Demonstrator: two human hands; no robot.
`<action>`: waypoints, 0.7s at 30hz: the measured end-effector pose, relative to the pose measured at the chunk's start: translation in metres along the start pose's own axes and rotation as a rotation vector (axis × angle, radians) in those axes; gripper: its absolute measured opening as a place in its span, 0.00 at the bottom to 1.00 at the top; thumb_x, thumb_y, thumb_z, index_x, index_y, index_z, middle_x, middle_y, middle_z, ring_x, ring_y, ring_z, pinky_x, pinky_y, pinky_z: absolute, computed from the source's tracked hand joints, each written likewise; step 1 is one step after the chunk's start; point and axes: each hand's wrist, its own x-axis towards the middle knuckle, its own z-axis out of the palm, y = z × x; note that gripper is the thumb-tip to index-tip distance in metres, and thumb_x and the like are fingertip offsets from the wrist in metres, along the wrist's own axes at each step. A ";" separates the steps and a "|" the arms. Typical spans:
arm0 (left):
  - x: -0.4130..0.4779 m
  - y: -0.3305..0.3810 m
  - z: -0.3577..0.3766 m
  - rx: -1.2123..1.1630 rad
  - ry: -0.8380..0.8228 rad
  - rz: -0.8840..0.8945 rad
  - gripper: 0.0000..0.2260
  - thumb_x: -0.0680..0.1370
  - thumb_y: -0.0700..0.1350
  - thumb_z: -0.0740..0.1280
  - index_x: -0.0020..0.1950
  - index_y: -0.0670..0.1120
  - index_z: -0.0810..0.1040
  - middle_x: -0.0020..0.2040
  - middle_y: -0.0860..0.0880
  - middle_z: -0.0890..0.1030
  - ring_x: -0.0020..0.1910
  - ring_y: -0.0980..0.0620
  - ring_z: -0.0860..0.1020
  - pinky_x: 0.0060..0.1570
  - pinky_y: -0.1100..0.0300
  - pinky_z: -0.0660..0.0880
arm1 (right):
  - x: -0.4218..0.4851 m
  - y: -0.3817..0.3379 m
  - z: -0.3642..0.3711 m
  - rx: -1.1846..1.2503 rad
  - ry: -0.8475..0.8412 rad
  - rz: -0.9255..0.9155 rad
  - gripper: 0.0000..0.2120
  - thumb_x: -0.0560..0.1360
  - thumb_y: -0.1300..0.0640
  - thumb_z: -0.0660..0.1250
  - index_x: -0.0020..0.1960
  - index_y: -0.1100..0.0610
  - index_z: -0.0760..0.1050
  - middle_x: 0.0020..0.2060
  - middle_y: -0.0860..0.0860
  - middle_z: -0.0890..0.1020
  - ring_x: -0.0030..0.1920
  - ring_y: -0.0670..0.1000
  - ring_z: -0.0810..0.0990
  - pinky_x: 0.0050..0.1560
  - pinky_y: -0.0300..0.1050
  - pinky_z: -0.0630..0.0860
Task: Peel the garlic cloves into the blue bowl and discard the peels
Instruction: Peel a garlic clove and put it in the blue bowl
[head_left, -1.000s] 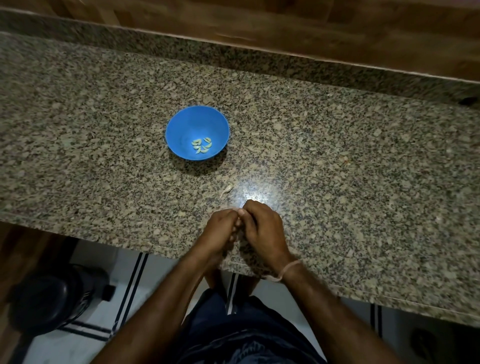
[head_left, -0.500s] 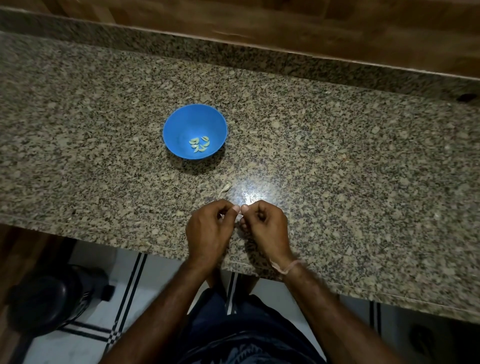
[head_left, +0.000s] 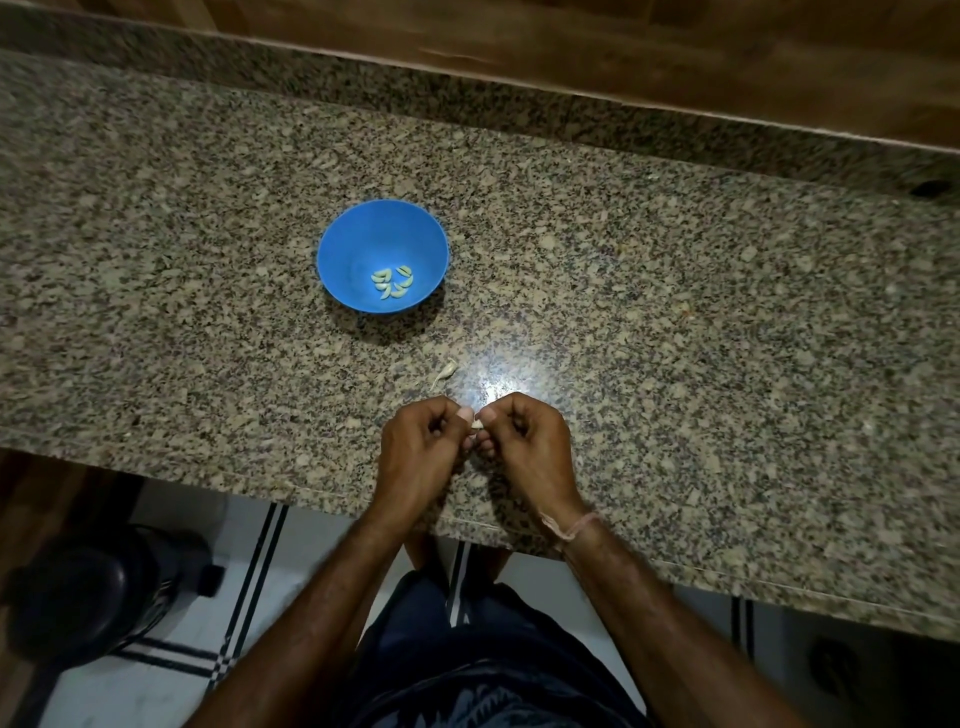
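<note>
Near the front edge of the speckled granite counter (head_left: 727, 338), the two hands meet thumb to thumb. The left hand (head_left: 421, 441) has its fingers curled into the palm, with the thumb tip pressed against a small pale garlic clove (head_left: 477, 424). The right hand (head_left: 530, 447) is curled the same way and pinches the clove from the other side between thumb and forefinger. Only a sliver of the clove shows between the thumbs (too little to tell how much skin is on it). Both hands hover just above the stone, and whether they rest on it cannot be told.

Farther back and a little to the left, well apart from the hands, the blue bowl (head_left: 363, 234) stands upright on the counter. A small cluster of peeled cloves (head_left: 393, 282) lies at its bottom, toward the near-right side. Between the bowl and the hands, closer to the hands, a scrap of papery peel (head_left: 445, 371) lies on the stone beside a bright patch of reflected light.

A thin pale band (head_left: 571, 527) circles the right wrist. A wooden strip (head_left: 623, 52) runs along the back of the counter. Below the counter's edge are dark shorts (head_left: 467, 665), a light tiled floor (head_left: 171, 670) with dark stripes, and a dark rounded object (head_left: 88, 597) at the lower left, too dim to identify.
</note>
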 end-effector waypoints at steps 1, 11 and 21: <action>0.000 0.001 0.000 -0.032 -0.012 -0.011 0.13 0.82 0.47 0.68 0.39 0.46 0.83 0.35 0.49 0.84 0.37 0.51 0.84 0.41 0.52 0.81 | 0.000 0.000 0.000 0.001 -0.002 -0.006 0.07 0.82 0.60 0.70 0.46 0.62 0.81 0.37 0.58 0.86 0.39 0.59 0.87 0.42 0.53 0.85; 0.002 0.008 0.013 0.084 0.012 -0.029 0.14 0.86 0.48 0.61 0.41 0.47 0.74 0.33 0.54 0.75 0.30 0.61 0.71 0.29 0.69 0.66 | 0.005 0.002 0.001 0.057 -0.035 0.009 0.07 0.81 0.59 0.71 0.48 0.63 0.81 0.39 0.58 0.86 0.39 0.53 0.84 0.44 0.49 0.83; 0.003 0.010 0.010 -0.303 0.035 -0.167 0.10 0.85 0.44 0.64 0.50 0.43 0.83 0.40 0.45 0.86 0.37 0.53 0.83 0.33 0.65 0.76 | 0.005 -0.003 0.002 0.417 -0.007 0.222 0.08 0.81 0.66 0.69 0.57 0.71 0.78 0.43 0.61 0.87 0.41 0.54 0.86 0.45 0.45 0.85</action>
